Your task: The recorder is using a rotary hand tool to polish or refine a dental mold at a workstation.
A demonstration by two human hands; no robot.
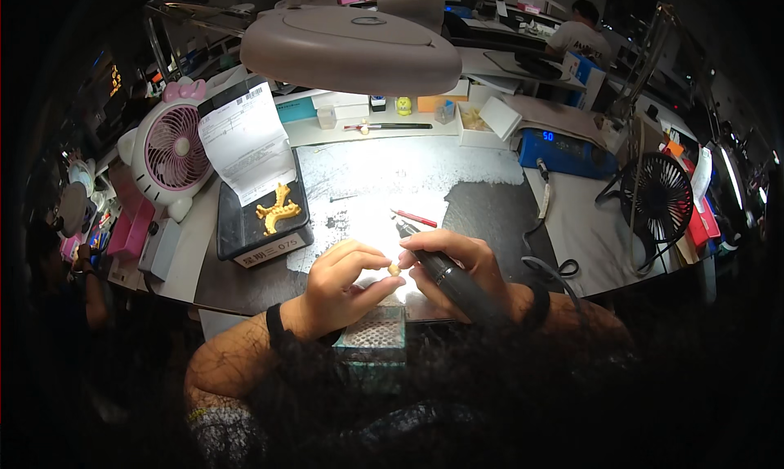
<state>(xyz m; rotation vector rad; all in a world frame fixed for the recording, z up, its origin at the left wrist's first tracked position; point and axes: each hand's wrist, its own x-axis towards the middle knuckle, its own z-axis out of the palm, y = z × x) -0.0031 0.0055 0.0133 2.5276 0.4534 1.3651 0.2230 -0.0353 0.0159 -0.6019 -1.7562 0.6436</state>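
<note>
Under the lamp's bright light, my left hand (347, 281) pinches a small tan tooth-like piece (394, 270) between thumb and fingertips. My right hand (457, 265) is wrapped round a black rotary handpiece (445, 274). The handpiece slants up and left, its tip just above the piece; I cannot tell whether they touch. A red pen-like tool (415, 218) lies on the worn mat just beyond my hands. To the left, a black tray (265, 238) holds yellow dental models (278, 211) and a printed sheet (243, 146). Below my hands is a perforated box (371, 336).
A large lamp head (351, 52) hangs over the bench. At left stands a pink-and-white fan (167, 149); at right are a blue control box (565, 154), its cord (545, 193) and a black fan (656, 198). Small boxes line the back. Another person (580, 36) sits far off.
</note>
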